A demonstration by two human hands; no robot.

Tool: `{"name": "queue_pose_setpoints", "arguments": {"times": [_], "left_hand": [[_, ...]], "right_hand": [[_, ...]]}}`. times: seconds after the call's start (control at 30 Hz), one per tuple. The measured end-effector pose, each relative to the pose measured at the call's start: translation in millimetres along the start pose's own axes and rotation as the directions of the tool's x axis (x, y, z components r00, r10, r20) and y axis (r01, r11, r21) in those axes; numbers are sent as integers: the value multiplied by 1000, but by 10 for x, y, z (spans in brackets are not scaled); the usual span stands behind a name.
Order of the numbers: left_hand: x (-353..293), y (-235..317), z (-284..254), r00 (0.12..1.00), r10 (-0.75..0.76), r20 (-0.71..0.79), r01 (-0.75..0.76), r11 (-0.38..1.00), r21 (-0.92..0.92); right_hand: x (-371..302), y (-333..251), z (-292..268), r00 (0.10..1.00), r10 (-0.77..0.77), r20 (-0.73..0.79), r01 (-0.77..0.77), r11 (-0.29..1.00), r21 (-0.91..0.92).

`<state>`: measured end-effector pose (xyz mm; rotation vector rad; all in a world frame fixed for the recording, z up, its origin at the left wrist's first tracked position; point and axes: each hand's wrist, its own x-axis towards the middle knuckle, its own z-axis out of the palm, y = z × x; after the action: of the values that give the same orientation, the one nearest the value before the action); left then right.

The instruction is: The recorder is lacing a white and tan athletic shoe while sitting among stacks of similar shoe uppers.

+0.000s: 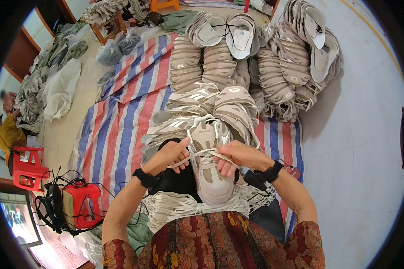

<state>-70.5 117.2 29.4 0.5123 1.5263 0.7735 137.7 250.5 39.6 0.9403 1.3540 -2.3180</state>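
A beige and white sneaker (214, 183) rests toe toward me between my hands, above my lap. A pale shoelace (195, 155) runs across its eyelets from one hand to the other. My left hand (171, 156) is closed round one end of the lace, left of the shoe. On the other side my right hand (239, 157) pinches the lace near the eyelets, fingers curled. Both wrists wear black straps. A thick bundle of loose white laces (168, 210) lies across my lap, below the shoe's toe. Just beyond the shoe are piled sneaker uppers (235, 105).
Stacks of nested uppers (184, 67) stand farther off on a striped plastic sheet (121, 148), with more uppers (283, 58) to the right. At left are red plastic stools (29, 168), one holding black gear with cables (54, 206). Another person (9, 134) sits at far left.
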Motion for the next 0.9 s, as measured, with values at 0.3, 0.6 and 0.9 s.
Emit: {"name": "queue_pose_setpoints", "arguments": {"times": [0.3,0.6,0.9], "left_hand": [[200,-232,-4,812,568,-134,-431,737,520],[-263,-826,-873,835,535,-126,-409,758,508],[-892,-1721,-1789,785,381,-488,-33,813,582]], "right_hand": [[103,137,133,920,-388,-59,351,880,-320],[-527,-296,-868,833,-552,-35,271,463,-844],[-1376,-64,-1584,787,-461,-410,-12,654,-757]]}}
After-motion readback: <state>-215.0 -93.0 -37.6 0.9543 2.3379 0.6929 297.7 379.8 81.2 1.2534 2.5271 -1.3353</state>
